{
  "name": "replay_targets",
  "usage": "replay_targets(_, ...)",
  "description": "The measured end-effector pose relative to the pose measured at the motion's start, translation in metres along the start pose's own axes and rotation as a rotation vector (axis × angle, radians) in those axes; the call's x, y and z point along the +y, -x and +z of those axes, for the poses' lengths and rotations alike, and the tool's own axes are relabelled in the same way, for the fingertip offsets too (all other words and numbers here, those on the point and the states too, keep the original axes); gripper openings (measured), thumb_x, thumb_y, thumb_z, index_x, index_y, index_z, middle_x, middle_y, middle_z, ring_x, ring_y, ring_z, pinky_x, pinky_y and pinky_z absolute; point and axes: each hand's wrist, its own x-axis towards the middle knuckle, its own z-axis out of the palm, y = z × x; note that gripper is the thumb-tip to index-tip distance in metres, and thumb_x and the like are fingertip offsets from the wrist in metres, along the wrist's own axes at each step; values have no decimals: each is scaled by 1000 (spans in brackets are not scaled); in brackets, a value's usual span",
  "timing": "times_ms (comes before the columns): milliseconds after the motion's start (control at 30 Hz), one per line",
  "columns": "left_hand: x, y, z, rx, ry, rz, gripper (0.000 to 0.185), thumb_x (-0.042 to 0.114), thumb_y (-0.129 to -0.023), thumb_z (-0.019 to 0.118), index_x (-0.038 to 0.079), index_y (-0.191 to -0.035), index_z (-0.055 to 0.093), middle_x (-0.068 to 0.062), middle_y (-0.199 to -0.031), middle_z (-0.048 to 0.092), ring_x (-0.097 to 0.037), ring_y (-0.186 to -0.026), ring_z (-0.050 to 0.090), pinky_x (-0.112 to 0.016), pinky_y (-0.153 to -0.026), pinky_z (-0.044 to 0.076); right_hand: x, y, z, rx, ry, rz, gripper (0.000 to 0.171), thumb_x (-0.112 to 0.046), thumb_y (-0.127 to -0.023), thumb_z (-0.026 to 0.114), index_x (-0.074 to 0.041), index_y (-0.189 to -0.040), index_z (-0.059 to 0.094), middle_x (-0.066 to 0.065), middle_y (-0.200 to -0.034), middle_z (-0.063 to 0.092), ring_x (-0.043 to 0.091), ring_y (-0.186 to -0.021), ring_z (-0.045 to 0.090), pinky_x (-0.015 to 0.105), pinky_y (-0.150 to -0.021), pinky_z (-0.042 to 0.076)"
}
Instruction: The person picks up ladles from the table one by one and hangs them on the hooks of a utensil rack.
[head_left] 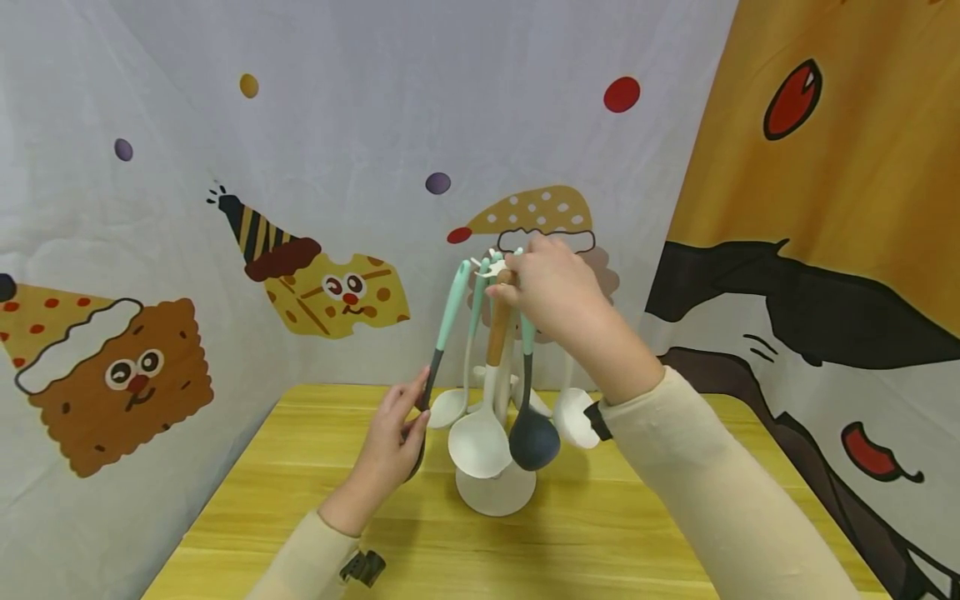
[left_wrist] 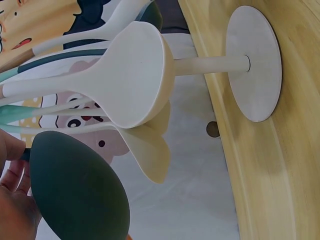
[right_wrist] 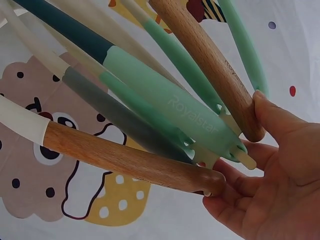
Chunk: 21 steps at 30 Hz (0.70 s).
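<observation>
A white utensil stand holds several hanging utensils on the yellow table. My left hand grips the dark neck of a mint-handled spoon, which tilts out to the left of the stand. In the left wrist view its dark bowl lies against my left hand, beside a white ladle. My right hand is at the top of the stand and pinches the end of a wooden-handled ladle. In the right wrist view my right hand's thumb presses that wooden handle among mint handles.
Cartoon-printed cloth walls close in the table on the left, back and right. A dark blue ladle and other white utensils hang round the stand's pole. Its round base sits near the table's middle.
</observation>
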Motion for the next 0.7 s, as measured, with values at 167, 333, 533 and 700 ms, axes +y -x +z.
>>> replay_targets(167,-1,-1,2,6,-3,25,69,-20,-92,64,3,-155,49,-18,-110,58,-24,-97,61,-31,-76,65,-3,-1,0,0,6,24,45,-49,-103,62,-14,-130,72,12,-121,59,34,-119,54,48,-89,57)
replay_targets(333,-2,-1,3,16,-3,51,69,-22,-91,64,2,-154,50,-16,-107,58,-25,-94,61,-31,-74,65,-4,-1,0,-1,13,38,43,-50,-102,63,-14,-122,74,12,-119,59,33,-117,55,47,-87,57)
replay_targets(533,-1,-1,5,20,0,60,70,-23,-89,65,0,-153,50,-16,-107,57,-26,-93,61,-33,-76,65,-5,-2,0,5,28,40,42,-51,-102,63,-14,-117,75,12,-119,60,33,-118,56,47,-86,57)
replay_targets(700,1,-2,7,9,0,41,70,-23,-89,64,0,-154,49,-18,-109,58,-27,-96,62,-37,-79,65,-6,-2,1,16,33,41,43,-51,-101,64,-13,-118,75,12,-119,61,34,-118,57,48,-87,57)
